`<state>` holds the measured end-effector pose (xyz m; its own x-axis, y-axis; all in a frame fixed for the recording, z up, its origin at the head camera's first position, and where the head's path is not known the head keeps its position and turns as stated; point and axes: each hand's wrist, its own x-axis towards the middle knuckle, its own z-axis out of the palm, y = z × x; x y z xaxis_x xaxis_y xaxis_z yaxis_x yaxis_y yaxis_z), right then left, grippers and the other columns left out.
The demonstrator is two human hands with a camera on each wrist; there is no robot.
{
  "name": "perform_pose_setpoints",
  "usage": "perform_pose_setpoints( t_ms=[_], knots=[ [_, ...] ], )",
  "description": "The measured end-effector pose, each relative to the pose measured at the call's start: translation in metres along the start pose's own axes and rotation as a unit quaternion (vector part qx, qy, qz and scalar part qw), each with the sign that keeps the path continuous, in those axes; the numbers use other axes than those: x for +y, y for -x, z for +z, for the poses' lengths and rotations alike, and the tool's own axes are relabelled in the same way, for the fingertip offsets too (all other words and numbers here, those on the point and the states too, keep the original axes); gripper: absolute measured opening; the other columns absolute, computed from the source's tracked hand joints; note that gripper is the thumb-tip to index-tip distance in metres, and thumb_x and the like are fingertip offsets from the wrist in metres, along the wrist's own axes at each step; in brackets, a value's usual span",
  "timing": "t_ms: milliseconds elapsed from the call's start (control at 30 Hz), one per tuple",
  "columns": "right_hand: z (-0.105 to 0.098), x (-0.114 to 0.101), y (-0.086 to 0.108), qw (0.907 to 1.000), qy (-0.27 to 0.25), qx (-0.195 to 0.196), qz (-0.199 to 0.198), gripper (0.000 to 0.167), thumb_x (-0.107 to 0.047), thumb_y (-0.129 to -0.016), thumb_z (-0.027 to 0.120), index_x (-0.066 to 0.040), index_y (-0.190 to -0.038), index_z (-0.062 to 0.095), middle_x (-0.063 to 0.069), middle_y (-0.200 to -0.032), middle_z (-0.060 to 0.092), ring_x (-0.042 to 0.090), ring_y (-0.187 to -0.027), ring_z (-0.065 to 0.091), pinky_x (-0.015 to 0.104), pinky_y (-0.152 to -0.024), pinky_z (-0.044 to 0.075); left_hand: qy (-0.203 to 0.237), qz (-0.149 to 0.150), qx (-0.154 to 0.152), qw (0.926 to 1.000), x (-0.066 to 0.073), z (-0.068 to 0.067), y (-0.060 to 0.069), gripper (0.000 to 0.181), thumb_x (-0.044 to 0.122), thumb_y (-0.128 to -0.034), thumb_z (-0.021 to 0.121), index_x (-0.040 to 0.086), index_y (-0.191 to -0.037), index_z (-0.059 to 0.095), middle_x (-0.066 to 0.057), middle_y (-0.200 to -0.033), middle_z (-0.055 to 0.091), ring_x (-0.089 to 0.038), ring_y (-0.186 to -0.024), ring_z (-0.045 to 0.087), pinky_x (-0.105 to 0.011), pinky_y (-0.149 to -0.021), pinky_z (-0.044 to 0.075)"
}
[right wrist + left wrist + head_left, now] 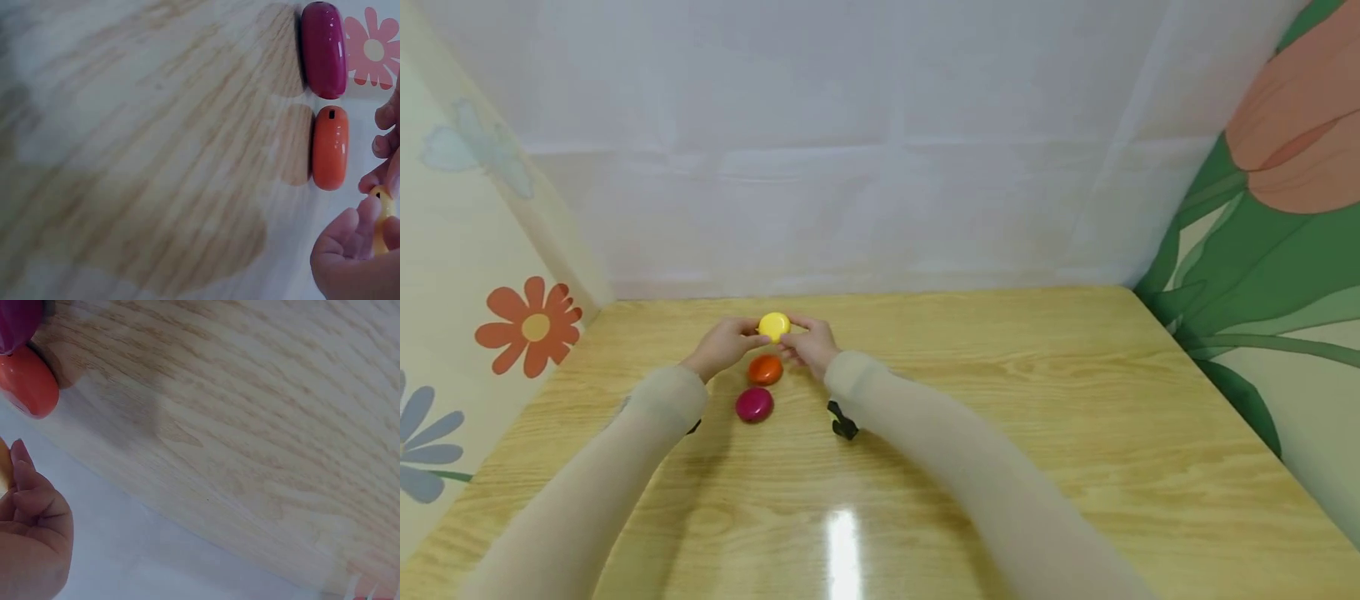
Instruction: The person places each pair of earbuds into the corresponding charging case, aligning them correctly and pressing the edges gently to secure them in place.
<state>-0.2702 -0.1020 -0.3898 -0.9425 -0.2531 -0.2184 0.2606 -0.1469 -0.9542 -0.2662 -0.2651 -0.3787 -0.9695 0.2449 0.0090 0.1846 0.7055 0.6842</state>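
Note:
In the head view both hands meet at a round, glossy yellow disc [774,326], held above the far part of the table. The left hand [724,344] pinches its left side, and the right hand [815,343] grips its right side. Just nearer lies an orange disc [765,369], with a magenta disc [754,405] below it on the wood. From the right wrist, the orange disc [330,148] and the yellow disc [380,209] each show a small dark slot in the edge. Only a sliver of the yellow disc [5,465] appears in the left wrist view.
The wooden table [1037,433] reaches back to a pale cloth wall [895,192]. Flower-printed panels stand at either side, with a red flower [535,327] on the left one. A black wrist device [842,421] hangs under the right sleeve.

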Motion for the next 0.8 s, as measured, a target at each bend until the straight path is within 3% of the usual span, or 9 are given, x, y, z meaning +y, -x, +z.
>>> perform_pose_setpoints(
  t_ms=[167,333,567,800],
  knots=[
    [0.002,0.007,-0.008,0.9999,0.013,0.01,-0.001,0.048,0.011,-0.089,0.057,0.002,-0.136,0.052,0.006,-0.06,0.056,0.007,-0.044,0.046,0.015,-0.041,0.033,-0.01,-0.016,-0.021,0.9996,-0.006,0.001,-0.005,0.026,0.014,-0.0973,0.06,-0.01,-0.107,0.064,-0.019,-0.099,0.066,-0.031,-0.092,0.056,-0.048,-0.09,0.044],
    [0.007,0.011,-0.015,0.9979,0.061,0.021,0.0,0.049,0.01,-0.089,0.057,0.0,-0.136,0.054,0.005,-0.063,0.057,0.008,-0.044,0.042,0.016,-0.04,0.031,-0.01,-0.028,-0.031,0.9991,-0.012,-0.001,-0.006,0.027,0.015,-0.0969,0.061,-0.01,-0.106,0.064,-0.018,-0.098,0.065,-0.029,-0.089,0.054,-0.043,-0.085,0.043],
    [0.01,0.009,-0.024,0.991,0.125,0.034,0.033,0.053,0.014,-0.086,0.056,-0.001,-0.136,0.054,0.006,-0.062,0.055,0.009,-0.043,0.039,0.017,-0.038,0.03,-0.043,-0.077,-0.051,0.9948,-0.015,0.003,-0.015,0.023,0.015,-0.0956,0.061,-0.007,-0.097,0.065,-0.007,-0.077,0.057,-0.02,-0.072,0.049,-0.029,-0.067,0.04],
    [0.011,0.004,-0.022,0.9839,0.167,0.026,0.057,0.055,0.018,-0.081,0.055,-0.002,-0.133,0.059,0.006,-0.061,0.052,0.009,-0.044,0.039,0.017,-0.039,0.031,-0.056,-0.095,-0.071,0.9914,-0.006,-0.001,-0.015,0.03,0.014,-0.094,0.062,-0.015,-0.104,0.063,-0.01,-0.082,0.058,-0.024,-0.08,0.05,-0.032,-0.075,0.04]
  ],
)
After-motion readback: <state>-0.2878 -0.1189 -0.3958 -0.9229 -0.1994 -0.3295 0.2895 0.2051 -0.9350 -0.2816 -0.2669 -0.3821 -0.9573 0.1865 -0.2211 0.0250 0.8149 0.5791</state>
